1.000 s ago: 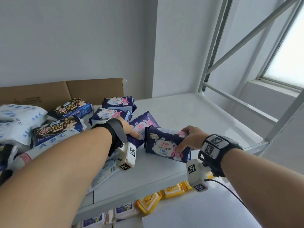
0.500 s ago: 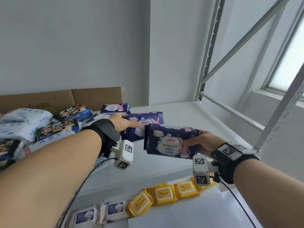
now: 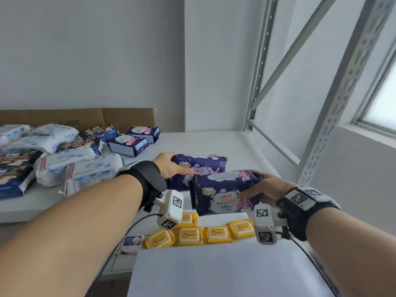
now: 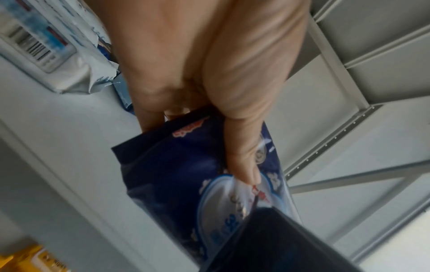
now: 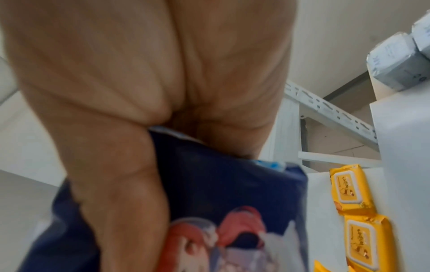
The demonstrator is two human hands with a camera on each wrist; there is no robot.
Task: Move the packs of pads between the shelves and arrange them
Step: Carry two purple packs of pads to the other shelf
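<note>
My left hand (image 3: 171, 167) grips one dark purple pack of pads (image 3: 205, 166) by its left end, thumb on its printed face (image 4: 232, 193), above the front of the upper white shelf (image 3: 214, 142). My right hand (image 3: 263, 187) holds a second purple pack (image 3: 222, 194) by its right end, thumb across the front (image 5: 209, 193). This pack is lifted off the shelf and hangs in front of its edge, partly covering the first pack. More purple packs (image 3: 128, 144) lie further back on the shelf.
White and dark packs (image 3: 79, 168) crowd the upper shelf's left side before a cardboard box (image 3: 120, 118). Yellow wipes packs (image 3: 216, 234) line the lower shelf, with a white board (image 3: 225, 273) in front. Grey rack posts (image 3: 334, 116) and braces stand at right.
Both purple packs have come up off the upper shelf and toward me over its front edge. The right hand's pack now hangs lower, above the yellow wipes.
</note>
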